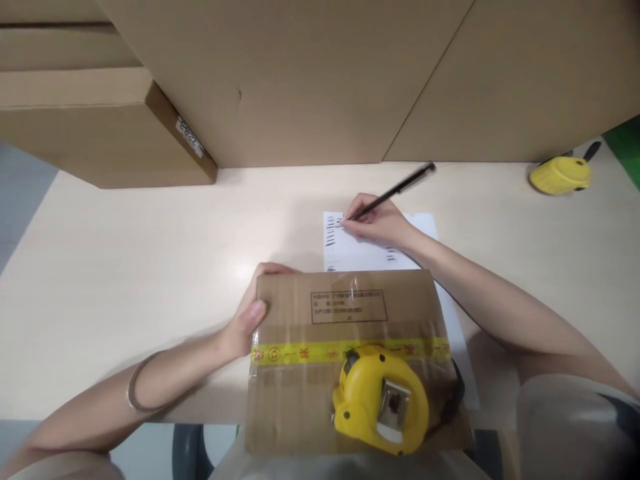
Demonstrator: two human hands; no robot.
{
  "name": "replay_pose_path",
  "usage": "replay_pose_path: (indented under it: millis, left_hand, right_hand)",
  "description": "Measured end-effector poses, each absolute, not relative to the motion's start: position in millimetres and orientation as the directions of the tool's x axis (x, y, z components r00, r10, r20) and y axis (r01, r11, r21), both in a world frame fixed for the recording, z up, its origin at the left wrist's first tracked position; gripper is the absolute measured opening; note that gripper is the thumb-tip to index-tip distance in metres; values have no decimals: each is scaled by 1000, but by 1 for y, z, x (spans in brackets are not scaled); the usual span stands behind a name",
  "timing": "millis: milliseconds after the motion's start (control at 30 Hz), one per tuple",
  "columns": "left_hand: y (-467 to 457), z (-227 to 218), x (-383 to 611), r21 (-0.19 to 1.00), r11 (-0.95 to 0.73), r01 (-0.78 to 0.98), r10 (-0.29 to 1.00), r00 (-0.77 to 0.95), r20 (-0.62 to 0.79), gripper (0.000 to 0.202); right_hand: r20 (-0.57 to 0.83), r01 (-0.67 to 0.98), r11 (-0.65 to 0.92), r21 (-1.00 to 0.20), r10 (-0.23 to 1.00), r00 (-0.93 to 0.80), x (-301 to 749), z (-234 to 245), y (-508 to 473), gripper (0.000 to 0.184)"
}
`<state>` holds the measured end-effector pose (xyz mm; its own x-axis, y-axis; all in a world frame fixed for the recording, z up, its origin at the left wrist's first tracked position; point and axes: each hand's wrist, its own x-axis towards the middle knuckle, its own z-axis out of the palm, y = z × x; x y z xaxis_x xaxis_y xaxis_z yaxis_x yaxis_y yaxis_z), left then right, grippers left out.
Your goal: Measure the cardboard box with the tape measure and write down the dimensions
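Head view: the right hand (pixel 381 223) has its fingers (pixel 357 223) pinched narrow around a black pen (pixel 395 192), with the tip on a white sheet of paper (pixel 350 252) that carries rows of short dark marks. The left hand (pixel 247 320) grips the left edge of a taped box (pixel 300 393), thumb on top and the other fingers curled round the side. The box sits at the near edge of the tabletop (pixel 125 267) and appears to hang partly over it, covering the lower part of the sheet. A yellow tape measure (pixel 380 400) lies loose on top of the box.

The weak point looks to be that overhang. If the left hand's grip slackens or the box tips toward the person, the tape measure could slide off. Any nudge of the box could also drag the paper under the pen and smear a mark. A second tape measure (pixel 560 175) lies well apart at the far right, near big cartons (pixel 300 80).
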<state>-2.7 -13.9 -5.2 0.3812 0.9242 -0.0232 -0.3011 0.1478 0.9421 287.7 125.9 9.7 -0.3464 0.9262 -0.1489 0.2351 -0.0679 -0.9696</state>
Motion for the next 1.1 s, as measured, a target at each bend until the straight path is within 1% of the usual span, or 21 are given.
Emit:
replay_pose_path:
  millis: [200, 500, 633, 833, 1000, 1100]
  left_hand:
    - [-13, -3, -2, 948, 136, -288, 921, 389, -13, 60]
    - [-10, 5, 3, 928, 163, -336, 911, 413, -11, 58]
    - [-10, 4, 3, 938, 138, -318, 913, 408, 4, 59]
    - [-12, -1, 3, 947, 102, -303, 927, 374, 20, 67]
    - [-12, -1, 1, 945, 125, -301, 922, 387, 2, 67]
    - [-11, -1, 0, 941, 123, -315, 914, 404, 16, 63]
  right_hand:
    - [-228, 293, -115, -949, 894, -387, 289, 13, 128, 32]
    - [-236, 334, -108, -936, 899, -370, 285, 13, 129, 25]
    - [-239, 331, -113, -937, 899, -368, 284, 13, 130, 25]
    - [-245, 322, -124, -939, 897, -368, 284, 10, 131, 26]
    - [-259, 321, -138, -937, 891, -373, 284, 11, 132, 29]
    - [-256, 315, -135, -939, 888, -383, 283, 11, 132, 29]
